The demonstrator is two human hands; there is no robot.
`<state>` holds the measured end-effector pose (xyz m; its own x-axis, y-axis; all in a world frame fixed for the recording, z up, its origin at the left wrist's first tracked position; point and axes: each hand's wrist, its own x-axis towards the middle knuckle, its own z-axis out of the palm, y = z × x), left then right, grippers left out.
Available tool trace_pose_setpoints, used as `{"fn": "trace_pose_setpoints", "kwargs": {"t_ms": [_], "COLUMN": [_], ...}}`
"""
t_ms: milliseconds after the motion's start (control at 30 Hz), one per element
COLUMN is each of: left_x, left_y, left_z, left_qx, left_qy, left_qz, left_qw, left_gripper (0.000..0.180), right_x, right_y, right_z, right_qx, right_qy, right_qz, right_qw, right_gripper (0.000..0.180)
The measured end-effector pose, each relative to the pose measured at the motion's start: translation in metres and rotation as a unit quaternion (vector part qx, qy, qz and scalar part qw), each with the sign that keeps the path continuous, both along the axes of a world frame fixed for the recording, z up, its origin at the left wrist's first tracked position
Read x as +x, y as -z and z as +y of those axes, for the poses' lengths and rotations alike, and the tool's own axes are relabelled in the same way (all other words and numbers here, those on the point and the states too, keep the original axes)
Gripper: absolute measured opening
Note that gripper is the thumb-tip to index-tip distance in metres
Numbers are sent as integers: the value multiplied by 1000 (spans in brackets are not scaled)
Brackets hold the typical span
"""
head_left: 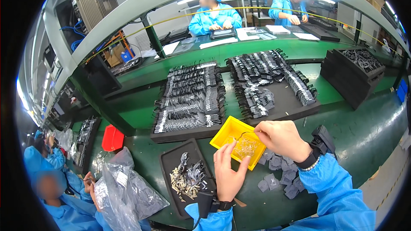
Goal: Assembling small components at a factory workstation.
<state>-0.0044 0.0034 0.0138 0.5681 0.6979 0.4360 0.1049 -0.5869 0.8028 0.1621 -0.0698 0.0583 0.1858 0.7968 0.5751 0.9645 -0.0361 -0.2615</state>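
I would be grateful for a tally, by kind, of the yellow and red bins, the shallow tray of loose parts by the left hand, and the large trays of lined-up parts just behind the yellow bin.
Yellow bin: 1
Red bin: 1
Shallow black tray: 1
Large black trays: 2
Total: 5

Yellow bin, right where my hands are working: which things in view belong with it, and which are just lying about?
Judging by nearness, likely part of the job: yellow bin, small pale pieces inside it, grey flat pieces beside it, black tray with loose parts.

Seemingly just lying about: red bin, stack of black trays and blue bin at right.
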Motion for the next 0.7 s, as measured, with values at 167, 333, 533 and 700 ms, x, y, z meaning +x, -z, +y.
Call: {"fn": "trace_pose_setpoints", "kwargs": {"t_ms": [167,333,533,700], "left_x": [5,-5,-1,-1], "left_y": [0,14,5,2], "left_z": [-7,-3,-10,-9], "left_qx": [98,-56,-312,-258], "left_qy": [-27,93,174,125], "left_qz": [-9,-29,-142,-78], "left_qw": [995,994,923,955], "left_gripper": [59,43,29,22], "right_x": [-17,-22,-10,-5], "right_y": [-15,-22,-18,-13], "right_z": [-16,-25,-28,-27], "right_qx": [-25,-32,-42,-46], "right_qy": [-27,-53,-6,-11], "right_qz": [120,153,166,172], "right_qw": [992,986,985,984], "right_gripper": [8,9,8,8]}}
